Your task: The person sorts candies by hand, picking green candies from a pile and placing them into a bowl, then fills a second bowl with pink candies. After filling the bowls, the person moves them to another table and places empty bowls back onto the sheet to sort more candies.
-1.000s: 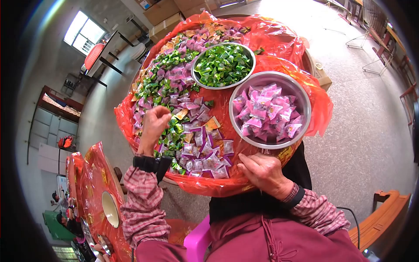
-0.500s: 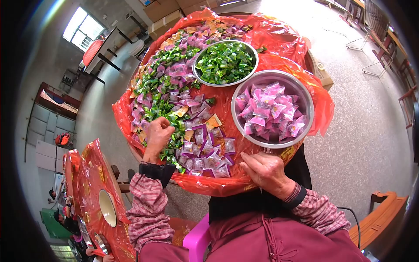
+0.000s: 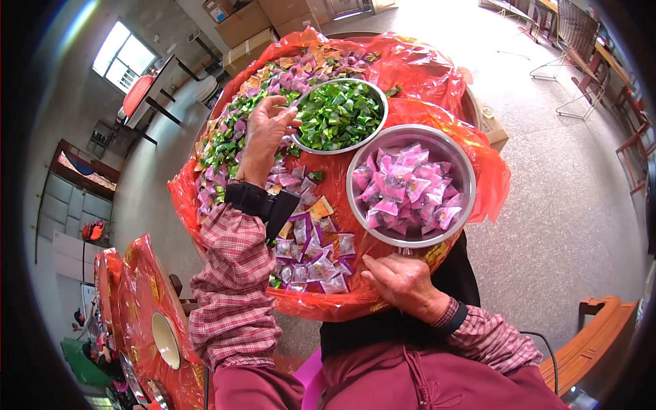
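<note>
My left hand [image 3: 265,133] is raised beside the left rim of a metal bowl [image 3: 383,126] heaped with green packets [image 3: 339,113]. Its fingers are apart and I see nothing held in them. At the near table edge, just below a second metal bowl [image 3: 467,205] of pink packets [image 3: 404,188], rests my right hand [image 3: 404,281]. Its fingers are curled together over the red plastic sheet; whatever they might hold is hidden. Purple-edged clear packets [image 3: 316,263] lie between my arms. Beyond my left hand spreads a mixed pile of pink and green packets [image 3: 229,147].
Red plastic [image 3: 444,89] covers the round table. A second red-covered table [image 3: 147,294] with a cream bowl [image 3: 166,342] stands at the lower left, with people farther off. A wooden chair [image 3: 591,338] is at right, and cardboard boxes [image 3: 256,31] sit behind.
My left hand has moved from the mixed pile, up and right to the green packets' bowl, its fingers opening. My right hand stays at the table edge. The view has shifted slightly.
</note>
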A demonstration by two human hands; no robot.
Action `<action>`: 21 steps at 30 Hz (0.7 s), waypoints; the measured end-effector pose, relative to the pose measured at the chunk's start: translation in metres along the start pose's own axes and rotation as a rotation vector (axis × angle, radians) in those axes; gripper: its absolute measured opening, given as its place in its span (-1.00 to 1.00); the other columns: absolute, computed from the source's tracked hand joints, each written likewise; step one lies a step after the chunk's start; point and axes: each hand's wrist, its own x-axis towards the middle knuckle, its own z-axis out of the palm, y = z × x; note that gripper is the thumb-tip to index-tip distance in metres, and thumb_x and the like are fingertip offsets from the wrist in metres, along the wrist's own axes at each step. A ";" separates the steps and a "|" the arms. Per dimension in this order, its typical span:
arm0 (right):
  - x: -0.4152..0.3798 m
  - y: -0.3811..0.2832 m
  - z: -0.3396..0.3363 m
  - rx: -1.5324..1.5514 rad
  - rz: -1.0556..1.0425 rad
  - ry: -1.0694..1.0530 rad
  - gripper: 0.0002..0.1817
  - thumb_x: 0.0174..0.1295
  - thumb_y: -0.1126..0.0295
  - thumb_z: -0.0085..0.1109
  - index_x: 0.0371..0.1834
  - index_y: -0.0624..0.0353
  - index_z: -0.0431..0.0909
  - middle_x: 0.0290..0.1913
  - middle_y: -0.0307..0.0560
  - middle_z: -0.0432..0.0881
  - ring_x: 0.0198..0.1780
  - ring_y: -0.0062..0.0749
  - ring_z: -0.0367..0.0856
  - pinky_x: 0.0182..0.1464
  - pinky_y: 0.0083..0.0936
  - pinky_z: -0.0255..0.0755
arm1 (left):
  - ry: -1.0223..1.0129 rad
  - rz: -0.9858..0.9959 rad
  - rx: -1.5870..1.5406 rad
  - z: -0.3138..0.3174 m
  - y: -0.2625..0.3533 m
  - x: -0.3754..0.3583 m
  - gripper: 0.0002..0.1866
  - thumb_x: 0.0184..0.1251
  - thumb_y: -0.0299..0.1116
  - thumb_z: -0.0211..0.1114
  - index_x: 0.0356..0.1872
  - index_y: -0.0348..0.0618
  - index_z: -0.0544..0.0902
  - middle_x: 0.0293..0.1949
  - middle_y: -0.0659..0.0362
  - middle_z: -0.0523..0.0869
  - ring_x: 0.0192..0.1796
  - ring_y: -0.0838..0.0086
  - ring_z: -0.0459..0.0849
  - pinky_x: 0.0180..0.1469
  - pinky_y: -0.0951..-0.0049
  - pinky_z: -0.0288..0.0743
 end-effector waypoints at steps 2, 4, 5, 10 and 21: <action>-0.002 0.001 0.002 0.005 -0.004 0.008 -0.69 0.25 0.39 0.42 0.00 0.31 0.67 -0.37 -0.06 0.72 -0.36 -0.27 0.74 -0.33 -0.39 0.60 | -0.006 0.013 0.048 0.002 -0.001 -0.001 -0.67 0.47 -0.37 0.34 0.15 -0.28 0.57 -0.09 0.14 0.74 -0.17 0.49 0.79 -0.16 0.51 0.67; -0.001 0.002 0.002 0.016 -0.004 0.018 -0.69 0.25 0.38 0.42 -0.01 0.31 0.67 -0.36 -0.07 0.72 -0.35 -0.27 0.75 -0.32 -0.40 0.61 | -0.020 0.014 0.130 -0.003 -0.007 -0.008 -0.71 0.46 -0.40 0.33 0.12 -0.26 0.62 -0.10 0.17 0.75 -0.17 0.52 0.78 -0.15 0.53 0.65; -0.001 0.002 0.001 0.020 -0.010 0.017 -0.69 0.25 0.38 0.42 -0.01 0.31 0.67 -0.36 -0.07 0.72 -0.36 -0.27 0.74 -0.32 -0.40 0.60 | -0.024 0.011 0.134 -0.010 -0.012 -0.014 -0.71 0.46 -0.40 0.33 0.12 -0.26 0.62 -0.10 0.17 0.75 -0.17 0.52 0.78 -0.15 0.53 0.65; 0.000 0.000 -0.001 0.024 0.002 -0.006 -0.69 0.24 0.39 0.42 -0.02 0.32 0.67 -0.37 -0.07 0.71 -0.37 -0.27 0.73 -0.33 -0.40 0.60 | 0.007 -0.091 0.207 -0.054 -0.027 -0.065 -0.84 0.40 -0.44 0.35 -0.10 -0.29 0.72 -0.27 0.20 0.76 -0.37 0.57 0.72 -0.27 0.55 0.66; 0.004 -0.001 -0.002 0.055 -0.007 0.014 -0.68 0.21 0.46 0.43 0.00 0.35 0.67 -0.38 -0.04 0.71 -0.39 -0.25 0.73 -0.35 -0.39 0.59 | 0.001 -0.292 0.386 -0.104 -0.068 -0.156 -0.77 0.30 -0.34 0.42 -0.18 -0.32 0.73 -0.40 0.21 0.73 -0.43 0.60 0.64 -0.42 0.53 0.53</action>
